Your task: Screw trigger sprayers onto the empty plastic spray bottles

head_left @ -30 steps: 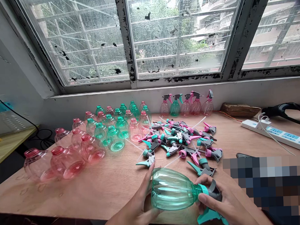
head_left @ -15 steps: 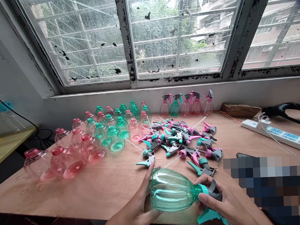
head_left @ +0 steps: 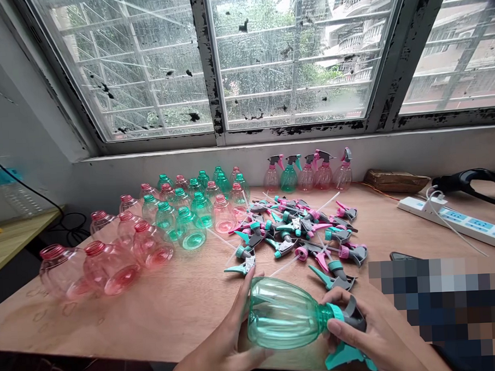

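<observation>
A clear green spray bottle (head_left: 283, 313) lies sideways in the air above the table's front edge. My left hand (head_left: 225, 337) is closed around its base end, thumb and fingers on opposite sides. On the neck sits a trigger spray head (head_left: 346, 315) with a teal collar, grey body and teal trigger. My right hand (head_left: 366, 330) grips this head at the collar, the thumb pressed on it from the near side. Just beyond the bottle, a pile of loose spray heads (head_left: 292, 227) in pink, teal and grey lies with thin white tubes sticking out.
Pink bottles (head_left: 111, 268) and green bottles (head_left: 192, 231) without heads stand on the left. Several bottles with heads (head_left: 308, 174) line the back wall. On the right are a power strip (head_left: 458, 223), a wooden block (head_left: 396, 180) and a phone (head_left: 402, 256).
Almost nothing differs. Both hands keep the same hold on the green spray bottle, with only a slight shift of the left hand's fingers.
</observation>
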Action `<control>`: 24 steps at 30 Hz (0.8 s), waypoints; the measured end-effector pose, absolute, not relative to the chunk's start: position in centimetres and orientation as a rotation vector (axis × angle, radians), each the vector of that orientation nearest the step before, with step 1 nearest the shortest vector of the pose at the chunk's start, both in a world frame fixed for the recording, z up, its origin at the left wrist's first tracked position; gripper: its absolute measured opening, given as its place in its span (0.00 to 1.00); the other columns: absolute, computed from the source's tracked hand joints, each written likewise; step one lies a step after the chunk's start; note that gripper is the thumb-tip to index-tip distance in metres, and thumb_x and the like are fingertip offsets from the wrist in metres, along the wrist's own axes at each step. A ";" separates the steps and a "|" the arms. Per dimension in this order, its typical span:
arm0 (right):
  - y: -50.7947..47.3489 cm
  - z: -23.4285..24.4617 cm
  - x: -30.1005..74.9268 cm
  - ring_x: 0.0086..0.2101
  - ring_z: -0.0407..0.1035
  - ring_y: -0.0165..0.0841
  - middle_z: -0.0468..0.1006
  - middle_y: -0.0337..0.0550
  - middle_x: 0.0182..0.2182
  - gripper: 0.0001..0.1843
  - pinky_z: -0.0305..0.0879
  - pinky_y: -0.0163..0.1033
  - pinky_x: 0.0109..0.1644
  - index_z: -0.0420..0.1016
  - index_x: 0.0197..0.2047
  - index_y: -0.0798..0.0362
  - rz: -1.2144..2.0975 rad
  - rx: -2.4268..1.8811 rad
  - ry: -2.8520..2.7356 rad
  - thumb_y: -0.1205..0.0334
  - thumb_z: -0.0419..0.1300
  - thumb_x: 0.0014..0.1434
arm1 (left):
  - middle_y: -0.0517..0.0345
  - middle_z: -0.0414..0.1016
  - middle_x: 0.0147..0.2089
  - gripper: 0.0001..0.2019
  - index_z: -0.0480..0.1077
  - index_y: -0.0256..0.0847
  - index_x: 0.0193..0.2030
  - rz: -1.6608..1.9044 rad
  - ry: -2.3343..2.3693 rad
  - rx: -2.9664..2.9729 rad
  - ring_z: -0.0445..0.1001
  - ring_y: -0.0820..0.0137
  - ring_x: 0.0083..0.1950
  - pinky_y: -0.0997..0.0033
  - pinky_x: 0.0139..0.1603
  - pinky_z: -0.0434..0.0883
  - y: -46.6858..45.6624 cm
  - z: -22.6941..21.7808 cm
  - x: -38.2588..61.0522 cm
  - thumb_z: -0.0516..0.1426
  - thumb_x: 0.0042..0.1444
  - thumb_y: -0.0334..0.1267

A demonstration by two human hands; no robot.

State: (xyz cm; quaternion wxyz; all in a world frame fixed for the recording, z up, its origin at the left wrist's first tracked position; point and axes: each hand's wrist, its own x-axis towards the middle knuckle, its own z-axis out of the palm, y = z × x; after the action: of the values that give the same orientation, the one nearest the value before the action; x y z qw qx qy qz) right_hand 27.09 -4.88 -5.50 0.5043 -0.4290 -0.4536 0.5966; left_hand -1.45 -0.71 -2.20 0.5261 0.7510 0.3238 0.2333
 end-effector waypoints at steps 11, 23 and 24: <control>-5.0 -5.0 26.9 0.25 0.77 0.36 0.82 0.37 0.22 0.21 0.71 0.39 0.30 0.73 0.41 0.53 1.431 -1.049 -1.079 0.47 0.72 0.53 | 0.56 0.34 0.80 0.53 0.25 0.57 0.75 0.555 0.730 1.748 0.40 0.52 0.79 0.45 0.77 0.39 -0.5 -2.3 -1.6 0.64 0.60 0.40; -5.1 -4.8 26.7 0.24 0.76 0.34 0.82 0.37 0.22 0.22 0.71 0.37 0.29 0.73 0.40 0.53 1.433 -1.052 -1.056 0.46 0.73 0.52 | 0.59 0.33 0.81 0.46 0.27 0.59 0.75 0.589 0.774 1.769 0.38 0.55 0.79 0.48 0.78 0.41 -0.8 -2.1 -1.3 0.58 0.64 0.35; -5.1 -4.8 26.7 0.24 0.76 0.34 0.82 0.37 0.22 0.23 0.71 0.37 0.29 0.73 0.40 0.53 1.433 -1.054 -1.055 0.46 0.73 0.52 | 0.59 0.32 0.81 0.47 0.27 0.59 0.75 0.598 0.775 1.760 0.36 0.55 0.79 0.48 0.78 0.40 -0.8 -2.2 -1.3 0.59 0.64 0.36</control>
State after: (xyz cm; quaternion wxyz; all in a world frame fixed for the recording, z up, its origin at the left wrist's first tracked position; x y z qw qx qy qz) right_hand 26.72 -5.06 -4.76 0.5112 -0.4381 -0.4385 0.5953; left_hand -1.31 -0.83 -2.16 0.5344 0.7387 0.3253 0.2508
